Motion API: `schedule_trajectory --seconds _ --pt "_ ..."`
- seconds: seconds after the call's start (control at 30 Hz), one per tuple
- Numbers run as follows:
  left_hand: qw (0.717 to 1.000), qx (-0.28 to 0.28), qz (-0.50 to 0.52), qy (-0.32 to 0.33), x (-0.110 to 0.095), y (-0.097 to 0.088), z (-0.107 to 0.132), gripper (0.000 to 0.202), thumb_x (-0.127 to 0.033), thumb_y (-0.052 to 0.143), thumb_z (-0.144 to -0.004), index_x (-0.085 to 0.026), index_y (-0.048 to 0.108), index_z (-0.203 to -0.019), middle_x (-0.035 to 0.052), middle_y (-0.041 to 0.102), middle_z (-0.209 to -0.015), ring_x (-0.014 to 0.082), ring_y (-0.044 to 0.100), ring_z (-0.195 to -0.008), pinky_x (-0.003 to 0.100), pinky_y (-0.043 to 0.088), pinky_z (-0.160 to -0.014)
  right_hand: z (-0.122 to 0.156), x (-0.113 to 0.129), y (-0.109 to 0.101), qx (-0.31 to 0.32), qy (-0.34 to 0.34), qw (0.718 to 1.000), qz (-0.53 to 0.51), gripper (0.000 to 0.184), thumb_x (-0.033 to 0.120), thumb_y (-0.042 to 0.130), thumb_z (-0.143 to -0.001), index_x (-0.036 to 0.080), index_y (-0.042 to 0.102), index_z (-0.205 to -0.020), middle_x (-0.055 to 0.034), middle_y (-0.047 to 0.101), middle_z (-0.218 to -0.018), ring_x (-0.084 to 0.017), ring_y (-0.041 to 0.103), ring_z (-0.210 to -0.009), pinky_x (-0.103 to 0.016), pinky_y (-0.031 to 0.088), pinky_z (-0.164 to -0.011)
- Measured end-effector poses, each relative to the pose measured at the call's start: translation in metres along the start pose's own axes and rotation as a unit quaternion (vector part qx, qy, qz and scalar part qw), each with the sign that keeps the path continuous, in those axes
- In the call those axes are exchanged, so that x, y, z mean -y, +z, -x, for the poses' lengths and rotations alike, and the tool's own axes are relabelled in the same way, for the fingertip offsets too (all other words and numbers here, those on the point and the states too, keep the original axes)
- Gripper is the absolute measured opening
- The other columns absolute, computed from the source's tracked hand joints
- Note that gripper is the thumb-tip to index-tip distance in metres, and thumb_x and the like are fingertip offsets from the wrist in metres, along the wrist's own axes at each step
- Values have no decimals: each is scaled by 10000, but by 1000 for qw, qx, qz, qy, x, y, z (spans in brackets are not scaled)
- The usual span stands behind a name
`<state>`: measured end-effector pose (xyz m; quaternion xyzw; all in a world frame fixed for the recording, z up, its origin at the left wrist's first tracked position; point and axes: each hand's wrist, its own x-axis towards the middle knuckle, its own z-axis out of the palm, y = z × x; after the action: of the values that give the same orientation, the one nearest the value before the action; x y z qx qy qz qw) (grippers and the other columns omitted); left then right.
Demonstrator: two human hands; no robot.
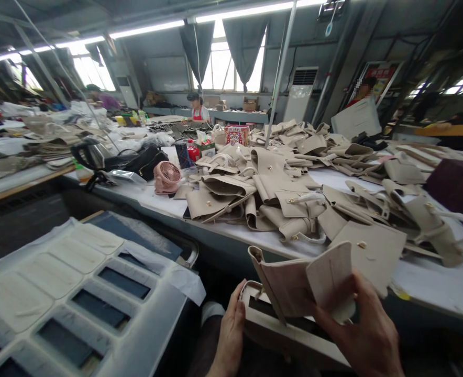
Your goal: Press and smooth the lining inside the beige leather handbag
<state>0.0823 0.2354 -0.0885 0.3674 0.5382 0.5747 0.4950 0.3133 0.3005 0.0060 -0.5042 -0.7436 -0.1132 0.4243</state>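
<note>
Right hand [367,335] grips beige bag piece [306,285]; left hand [231,335] touches it; beige pieces [278,193] heaped on table [431,277].

Long white counter [231,235] runs left to right, heaped with beige bag pieces [278,193], many with small brass studs. Pink desk fan [167,177] stands near the heap's left edge. Black bag [147,159] and dark kettle [88,153] further left. Red patterned tin [236,134] behind the heap, beside a red-capped bottle [193,151]. Grey tray with rectangular slots [78,293] at lower left. White floor air conditioner [300,94] against the far wall, grey curtains [223,44] at the window. A person in red [197,107] at the far bench.
</note>
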Motion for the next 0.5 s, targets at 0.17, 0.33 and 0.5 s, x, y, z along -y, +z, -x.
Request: schedule_trajectory --seconds 0.17,0.33,0.5 --pt "1000 -11 -13 3 1 1 0 609 -624 393 -938 -229 491 -1392 78 472 -1472 300 382 -1378 453 243 -1190 0 -9 4 -16 -38 999 26 807 497 654 -842 107 333 -1472 -183 617 -1218 -318 660 -980 -400 560 -791" --pt "1000 -13 -2 -5 3 0 1 610 -610 382 -949 -225 456 -1416 79 461 -1482 289 366 -1391 443 244 -1190 7 -10 0 32 -148 984 94 764 394 630 -875 73 308 -1488 -159 649 -1093 -272 646 -876 -377 510 -756" --pt "999 -4 54 2 -1 2 1 599 -604 354 -959 -205 495 -1383 96 509 -1437 296 420 -1354 431 314 -1150 17 -16 -6 127 -221 948 190 644 385 469 -941 67 336 -1484 -173 629 -1143 -260 601 -831 -392 443 -675"
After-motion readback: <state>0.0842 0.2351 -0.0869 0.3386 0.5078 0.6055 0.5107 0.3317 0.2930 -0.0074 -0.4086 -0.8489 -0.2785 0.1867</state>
